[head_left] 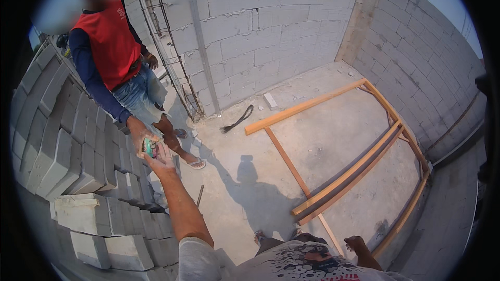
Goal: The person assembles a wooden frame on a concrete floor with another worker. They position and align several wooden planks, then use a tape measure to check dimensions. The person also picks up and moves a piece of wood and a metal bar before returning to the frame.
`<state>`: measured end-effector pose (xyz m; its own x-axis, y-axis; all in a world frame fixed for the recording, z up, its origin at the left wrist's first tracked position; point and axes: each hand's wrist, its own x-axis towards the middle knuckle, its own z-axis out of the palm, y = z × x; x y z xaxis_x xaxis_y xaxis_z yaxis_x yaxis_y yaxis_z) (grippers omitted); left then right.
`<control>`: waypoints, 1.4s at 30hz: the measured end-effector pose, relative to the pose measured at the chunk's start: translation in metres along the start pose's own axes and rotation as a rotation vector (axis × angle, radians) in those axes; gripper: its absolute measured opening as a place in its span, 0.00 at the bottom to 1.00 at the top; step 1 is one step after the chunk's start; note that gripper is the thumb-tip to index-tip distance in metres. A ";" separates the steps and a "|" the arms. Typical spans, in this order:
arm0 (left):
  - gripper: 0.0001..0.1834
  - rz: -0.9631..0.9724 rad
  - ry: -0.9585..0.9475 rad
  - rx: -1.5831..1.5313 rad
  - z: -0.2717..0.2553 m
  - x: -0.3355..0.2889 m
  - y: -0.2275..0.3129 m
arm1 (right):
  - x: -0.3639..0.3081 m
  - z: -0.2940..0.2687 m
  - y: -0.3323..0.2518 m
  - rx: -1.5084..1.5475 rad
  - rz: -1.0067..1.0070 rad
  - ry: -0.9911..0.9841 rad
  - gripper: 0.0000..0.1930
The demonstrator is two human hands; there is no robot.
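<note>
My left hand (162, 160) stretches out to the far left, palm up. Its thumb and fingers are around a small green, roundish thing (150, 147), whose kind I cannot make out. A co-worker's hand (137, 134) touches the same thing from the other side, so both hands are on it. The co-worker (112, 47) wears a red vest over dark blue sleeves and torn jeans. Low at the right, my right hand (356, 243) hangs beside my body with its fingers curled in, and nothing shows in it.
Stacked grey blocks (86, 216) fill the left side. A wooden frame (312, 105) with loose beams lies on the concrete floor (229, 169) at right. Black wire (237, 119) and a block piece (270, 101) lie near the wall (250, 36). A rebar column (169, 47) rises behind the co-worker.
</note>
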<state>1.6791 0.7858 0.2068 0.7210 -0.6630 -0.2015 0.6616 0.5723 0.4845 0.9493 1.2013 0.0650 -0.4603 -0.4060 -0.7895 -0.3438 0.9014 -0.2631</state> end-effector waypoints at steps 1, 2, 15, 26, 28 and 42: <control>0.41 0.010 0.043 0.014 -0.006 -0.001 -0.006 | -0.001 -0.002 0.002 0.044 -0.043 0.019 0.18; 0.35 0.001 0.054 0.022 -0.015 -0.004 -0.009 | -0.003 -0.006 0.004 0.022 -0.048 0.056 0.19; 0.26 -0.062 0.014 0.088 -0.161 -0.181 -0.071 | 0.037 -0.062 0.032 -0.232 -0.312 0.060 0.27; 0.20 -1.165 -0.764 1.266 -0.076 -0.593 -0.367 | 0.043 -0.217 -0.027 -0.155 -0.850 0.104 0.42; 0.17 -1.253 -1.193 1.235 -0.048 -0.669 -0.430 | 0.033 -0.240 -0.023 -0.208 -0.859 0.177 0.44; 0.18 -1.558 -1.785 1.392 0.078 -0.889 -0.707 | 0.171 -0.456 0.131 0.467 -0.353 -0.063 0.38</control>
<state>0.5540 0.9329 0.1102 -0.8101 -0.0547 -0.5837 -0.5597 -0.2242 0.7978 0.4527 1.1817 0.1484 -0.3293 -0.6969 -0.6371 -0.0641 0.6897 -0.7212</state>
